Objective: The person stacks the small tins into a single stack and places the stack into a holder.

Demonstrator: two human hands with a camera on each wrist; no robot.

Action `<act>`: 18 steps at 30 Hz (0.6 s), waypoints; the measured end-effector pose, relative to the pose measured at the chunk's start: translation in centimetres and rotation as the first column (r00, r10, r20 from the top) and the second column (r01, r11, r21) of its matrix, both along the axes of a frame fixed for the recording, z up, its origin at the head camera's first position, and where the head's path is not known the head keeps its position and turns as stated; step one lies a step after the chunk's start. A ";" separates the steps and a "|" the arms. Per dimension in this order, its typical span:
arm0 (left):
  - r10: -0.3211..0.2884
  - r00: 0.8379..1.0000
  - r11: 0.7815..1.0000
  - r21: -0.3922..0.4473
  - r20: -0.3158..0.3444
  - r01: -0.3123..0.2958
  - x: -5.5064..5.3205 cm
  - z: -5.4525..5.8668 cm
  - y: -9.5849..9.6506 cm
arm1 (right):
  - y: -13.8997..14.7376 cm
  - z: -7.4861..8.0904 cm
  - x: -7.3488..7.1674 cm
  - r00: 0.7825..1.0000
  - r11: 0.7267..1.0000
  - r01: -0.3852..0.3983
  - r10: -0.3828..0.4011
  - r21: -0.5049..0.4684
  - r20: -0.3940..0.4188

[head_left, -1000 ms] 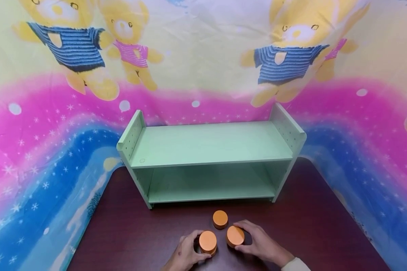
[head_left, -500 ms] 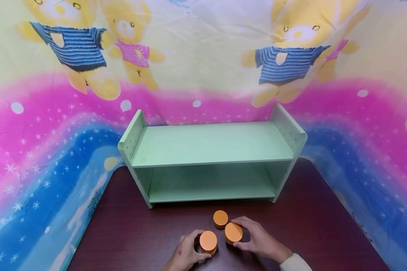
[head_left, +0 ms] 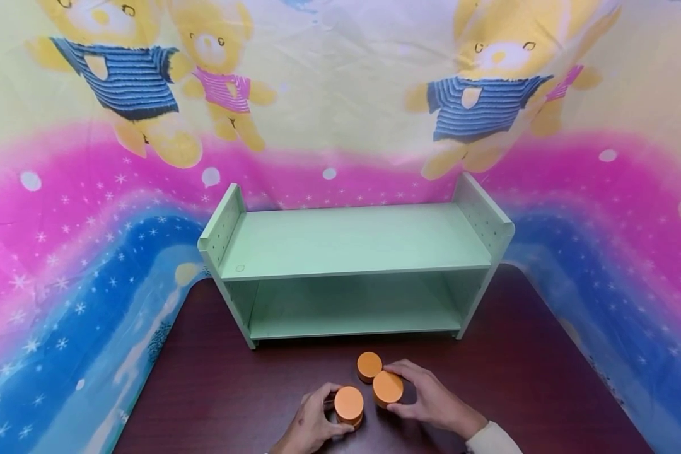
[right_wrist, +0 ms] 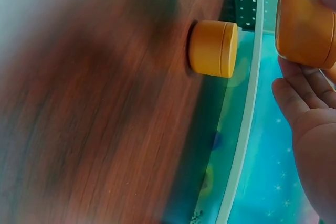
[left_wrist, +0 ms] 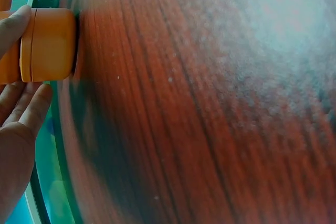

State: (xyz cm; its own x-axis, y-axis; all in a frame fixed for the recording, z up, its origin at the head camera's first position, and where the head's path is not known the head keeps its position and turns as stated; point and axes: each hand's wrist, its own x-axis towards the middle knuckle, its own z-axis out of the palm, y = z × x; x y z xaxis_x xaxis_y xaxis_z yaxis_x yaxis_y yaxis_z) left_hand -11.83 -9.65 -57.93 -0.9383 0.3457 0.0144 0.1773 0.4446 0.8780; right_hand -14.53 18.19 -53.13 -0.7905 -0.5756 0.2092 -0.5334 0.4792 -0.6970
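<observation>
My left hand (head_left: 311, 419) grips a stack of two round orange lidded jars (head_left: 349, 403) that stands on the table. In the left wrist view, the thumb and fingers lie on opposite sides of the stack (left_wrist: 51, 45), around the seam between jars. My right hand (head_left: 431, 398) holds another orange jar (head_left: 388, 388) between thumb and fingers. The right wrist view shows that held jar (right_wrist: 303, 27) upright and raised off the table. A further orange jar (head_left: 369, 367) stands on the table just beyond it, untouched.
A light green two-tier shelf (head_left: 352, 243) stands behind the jars on the dark red-brown table (head_left: 215, 391). Perforated side panels rise at both its ends. Bear-print cloth (head_left: 329, 94) hangs behind and on both sides.
My right hand has moved the held jar a little left and away from me, closer to the far jar. The left hand and its stack stay in place.
</observation>
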 end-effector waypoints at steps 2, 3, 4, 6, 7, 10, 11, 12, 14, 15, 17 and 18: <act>-0.002 1.000 1.000 0.015 0.008 0.002 0.0 -0.1 0.0 | -0.1 0.0 0.0 1.000 1.000 0.000 0.000 -0.003 -0.015; -0.002 1.000 1.000 0.025 0.015 0.002 0.0 -0.1 0.0 | -0.1 0.0 0.0 1.000 1.000 -0.001 0.001 -0.005 -0.022; -0.001 1.000 1.000 0.027 0.018 0.000 0.0 -0.1 0.0 | -0.2 0.0 0.0 1.000 1.000 -0.002 0.002 -0.007 -0.028; 0.001 1.000 0.999 0.034 0.027 -0.002 0.0 -0.1 0.0 | -0.3 0.1 0.0 0.999 1.000 -0.005 0.005 -0.012 -0.040; 0.000 0.999 0.999 0.042 0.033 -0.002 0.0 -0.1 0.0 | -0.3 0.2 0.0 0.999 1.000 -0.007 0.006 -0.014 -0.044; 0.001 0.999 0.998 0.056 0.047 -0.003 0.0 -0.1 0.1 | -0.5 0.4 0.0 0.998 1.000 -0.015 0.014 -0.020 -0.054; 0.000 0.999 0.998 0.060 0.050 -0.003 0.0 -0.1 0.1 | -0.6 0.4 0.0 0.998 1.000 -0.018 0.016 -0.022 -0.057; 0.000 0.999 0.998 0.063 0.052 -0.003 0.0 -0.1 0.1 | -0.7 0.5 0.0 0.998 1.000 -0.020 0.019 -0.023 -0.063; -0.002 0.998 0.998 0.067 0.056 -0.002 0.1 -0.1 0.1 | -0.8 0.5 0.0 0.997 0.999 -0.026 0.024 -0.028 -0.072; -0.003 0.998 0.998 0.070 0.057 -0.001 0.1 -0.1 0.1 | -0.9 0.6 -0.1 0.997 0.999 -0.029 0.026 -0.030 -0.078; -0.004 0.998 0.998 0.070 0.057 0.000 0.1 -0.1 0.1 | -1.0 0.6 -0.1 0.996 0.999 -0.034 0.030 -0.035 -0.088; -0.004 0.998 0.998 0.069 0.057 0.000 0.1 -0.1 0.1 | -1.1 0.6 -0.1 0.995 0.999 -0.036 0.033 -0.037 -0.091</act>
State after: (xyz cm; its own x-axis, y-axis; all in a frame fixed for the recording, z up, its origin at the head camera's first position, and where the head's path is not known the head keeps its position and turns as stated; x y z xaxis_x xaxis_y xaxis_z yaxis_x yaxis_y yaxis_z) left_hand -11.71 -9.54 -58.04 -0.9374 0.3478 -0.0155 0.1266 0.3821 0.9154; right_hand -14.66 17.11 -52.56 -0.7469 -0.5923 0.3021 -0.6112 0.4327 -0.6628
